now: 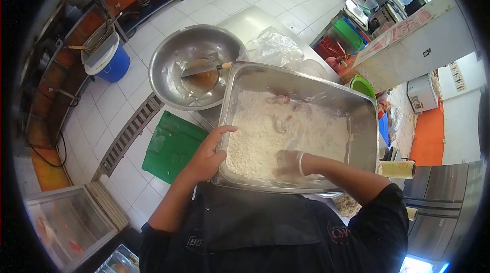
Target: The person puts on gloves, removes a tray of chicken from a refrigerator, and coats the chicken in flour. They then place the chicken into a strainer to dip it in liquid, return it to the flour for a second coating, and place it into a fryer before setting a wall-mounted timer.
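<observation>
A deep rectangular metal pan (pixel 365 120) holds pale flour (pixel 255 140) with several coated pieces (pixel 282 121) lying in it toward the back. My left hand (pixel 208 154) grips the pan's left wall, thumb and fingers at the rim. Down in the flour near the front wall is my right hand (pixel 292 165), in a clear glove; its fingers are dusted and partly buried, so what they hold, if anything, is hidden. Behind the pan's left corner, a round steel bowl (pixel 168 69) contains some brownish liquid (pixel 201 76), and a knife (pixel 199 70) lies across its rim.
A green board (pixel 171 145) is left of my left hand, below the bowl. Clear plastic bags (pixel 275 48) sit behind the pan on a metal table (pixel 250 20). A blue bucket (pixel 115 66) stands on the floor at left. Right of the pan is a roll (pixel 399 169).
</observation>
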Tool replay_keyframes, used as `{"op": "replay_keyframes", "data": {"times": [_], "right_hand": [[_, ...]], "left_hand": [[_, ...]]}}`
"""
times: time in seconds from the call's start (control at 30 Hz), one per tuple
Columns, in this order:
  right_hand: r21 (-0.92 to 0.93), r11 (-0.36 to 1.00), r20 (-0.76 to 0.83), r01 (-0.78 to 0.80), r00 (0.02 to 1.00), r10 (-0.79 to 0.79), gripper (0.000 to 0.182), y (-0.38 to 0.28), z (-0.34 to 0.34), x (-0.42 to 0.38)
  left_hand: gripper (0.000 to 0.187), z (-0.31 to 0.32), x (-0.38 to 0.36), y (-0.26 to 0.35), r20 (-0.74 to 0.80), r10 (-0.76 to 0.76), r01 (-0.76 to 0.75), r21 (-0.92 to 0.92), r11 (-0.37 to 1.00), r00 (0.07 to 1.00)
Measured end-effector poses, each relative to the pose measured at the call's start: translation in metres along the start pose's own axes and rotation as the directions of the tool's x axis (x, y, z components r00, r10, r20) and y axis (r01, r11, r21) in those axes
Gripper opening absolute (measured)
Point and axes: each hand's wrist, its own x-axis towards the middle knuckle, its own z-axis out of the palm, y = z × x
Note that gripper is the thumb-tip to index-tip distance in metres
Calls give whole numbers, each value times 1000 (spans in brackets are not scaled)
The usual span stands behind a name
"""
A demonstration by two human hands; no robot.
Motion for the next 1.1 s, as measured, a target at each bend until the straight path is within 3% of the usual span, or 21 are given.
{"op": "replay_keyframes", "data": {"times": [0.07, 0.13, 0.2, 0.27, 0.37, 0.43, 0.47, 0.53, 0.6, 0.7, 0.73, 0.8, 0.9, 1.0, 1.07, 1.1], "right_hand": [[334, 935, -53, 122, 992, -110, 57, 12, -19, -8], [-72, 992, -228, 105, 966, -119, 49, 12, -46, -11], [-450, 893, -374, 6, 907, -195, 44, 15, -77, -10], [-660, 690, -674, -299, 640, -368, 43, 59, -89, 15], [-565, 773, -431, -289, 902, 22, 48, 42, -105, 41], [-477, 869, -530, -130, 831, -167, 50, 27, -85, 63], [-274, 962, -509, -15, 851, -132, 48, 8, -80, 65], [-201, 978, -384, 62, 913, -137, 47, -22, -65, 67], [-496, 867, -187, 47, 969, -159, 45, -39, -48, 70], [-397, 882, 184, 253, 964, -193, 44, -38, -74, 64], [-525, 818, 13, 236, 963, -270, 43, -17, -75, 79], [-737, 667, -289, 112, 839, -460, 42, 31, -75, 121], [-454, 890, -306, 44, 930, -203, 38, -41, -110, 98], [-646, 733, -198, 214, 880, -432, 32, -32, -66, 125], [-295, 907, -155, 300, 922, -355, 31, -42, -49, 105], [-223, 911, -73, 346, 926, -369, 33, -38, -49, 102]], "left_hand": [[62, 0, 1, 1, -2, -4, 4, 2, 1000, 1000], [62, 3, -1, 4, -8, -21, 21, 3, 1000, 1000], [61, 4, 0, 6, -19, 1, -2, -6, 1000, 1000], [59, 4, 0, 6, -17, 2, -3, -14, 1000, 1000], [56, 5, 0, 5, -12, -13, 12, -27, 1000, 1000], [53, 6, 0, 7, -23, -27, 26, -28, 999, 999], [52, 6, 0, 6, -22, -20, 19, -22, 1000, 1000], [51, 4, 0, 5, -25, -16, 16, -7, 1000, 1000], [49, 6, -1, 2, -31, -19, 17, -63, 998, 999], [47, 5, -2, 1, -43, -2, 1, -24, 1000, 999], [47, 5, -2, 0, -46, 9, -9, 8, 1000, 999], [46, 6, -3, -2, -48, 12, -13, -3, 1000, 999], [45, 6, -2, -4, -34, 18, -19, -23, 1000, 999], [44, 3, 0, -1, -36, 20, -20, 4, 1000, 999], [44, 3, -3, 2, -34, 15, -15, 4, 1000, 999], [44, 3, -2, 4, -34, 16, -17, -12, 1000, 999]]}}
